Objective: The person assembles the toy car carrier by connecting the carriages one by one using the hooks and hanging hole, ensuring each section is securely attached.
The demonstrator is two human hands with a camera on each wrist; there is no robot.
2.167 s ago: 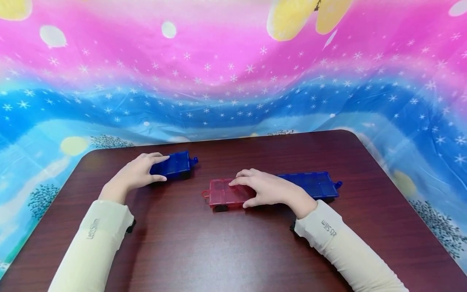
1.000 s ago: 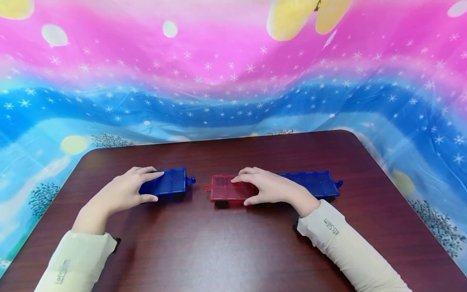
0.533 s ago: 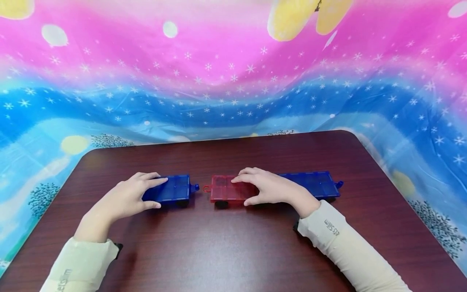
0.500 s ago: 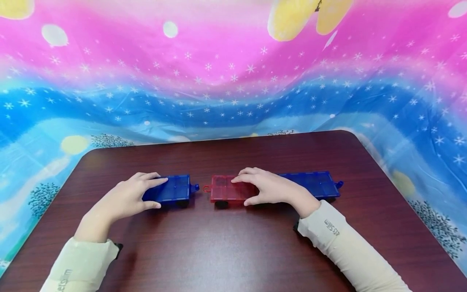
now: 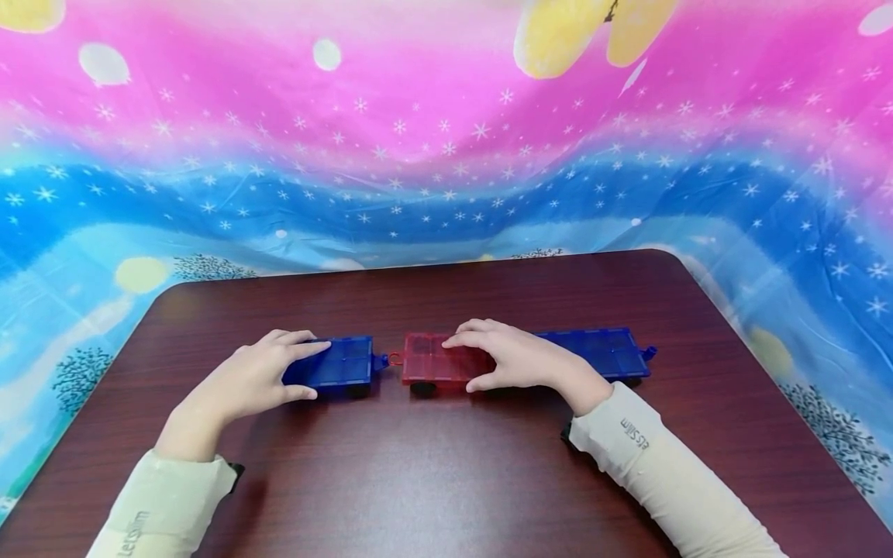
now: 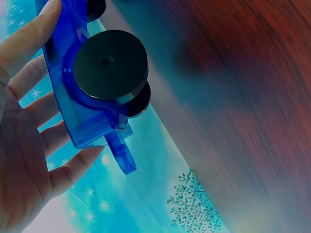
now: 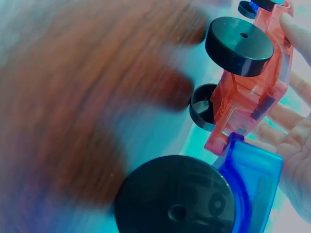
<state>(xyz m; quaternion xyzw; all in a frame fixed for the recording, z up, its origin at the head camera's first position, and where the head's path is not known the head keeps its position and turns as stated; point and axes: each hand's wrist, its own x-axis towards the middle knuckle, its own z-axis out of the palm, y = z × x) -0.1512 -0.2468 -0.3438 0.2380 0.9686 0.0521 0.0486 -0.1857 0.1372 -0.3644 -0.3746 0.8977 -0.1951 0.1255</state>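
Observation:
My left hand point(image 5: 254, 380) grips a translucent blue toy car base point(image 5: 349, 360) from its left end, thumb on the near side and fingers over the far side. The left wrist view shows its black wheels point(image 6: 111, 64) and the hook point(image 6: 121, 154) at one end. In the middle, my right hand point(image 5: 519, 358) holds a translucent red car base point(image 5: 422, 360) the same way. A second blue car base point(image 5: 593, 350) stands joined behind the red one, partly hidden by that hand. The left car's hook meets the red loop point(image 5: 394, 359); whether it is hooked, I cannot tell.
Everything stands on a dark reddish-brown table point(image 5: 446, 480) with rounded far corners. Behind and around it hangs a pink and blue printed cloth point(image 5: 432, 155) with snowflakes. A free hook point(image 5: 650, 353) sticks out at the row's right end.
My left hand has brought its blue car base nearer to me, into line with the red one, then rightward until hook and loop meet. My right hand has hardly moved.

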